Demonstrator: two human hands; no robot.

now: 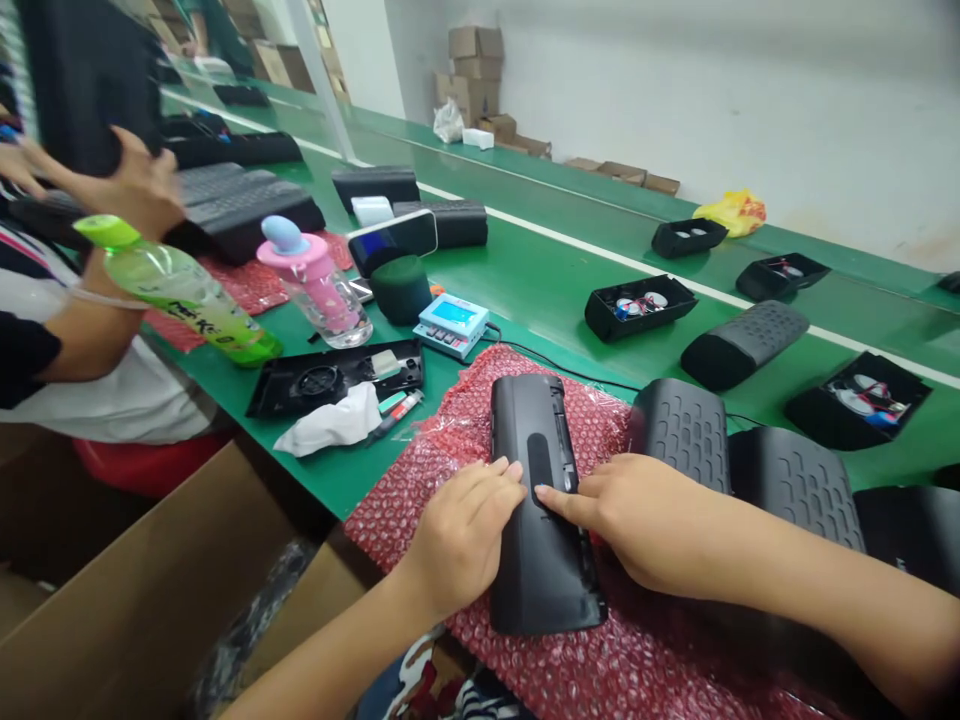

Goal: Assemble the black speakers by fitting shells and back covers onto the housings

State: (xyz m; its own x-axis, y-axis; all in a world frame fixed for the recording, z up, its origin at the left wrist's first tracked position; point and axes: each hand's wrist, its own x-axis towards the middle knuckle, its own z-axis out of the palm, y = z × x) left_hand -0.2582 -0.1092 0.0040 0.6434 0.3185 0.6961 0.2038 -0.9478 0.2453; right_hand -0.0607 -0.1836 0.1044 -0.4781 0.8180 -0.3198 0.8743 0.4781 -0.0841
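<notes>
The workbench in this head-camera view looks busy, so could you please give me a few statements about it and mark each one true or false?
1. The left hand and the right hand both touch the black speaker housing panel. True.
2. The panel lies directly on the bench. False: it lies on red bubble wrap, not on the green bench.
3. The right hand is closed in a fist. False: its index finger is extended onto the panel.
4. A pink water bottle stands near a small blue-screened meter. True.
</notes>
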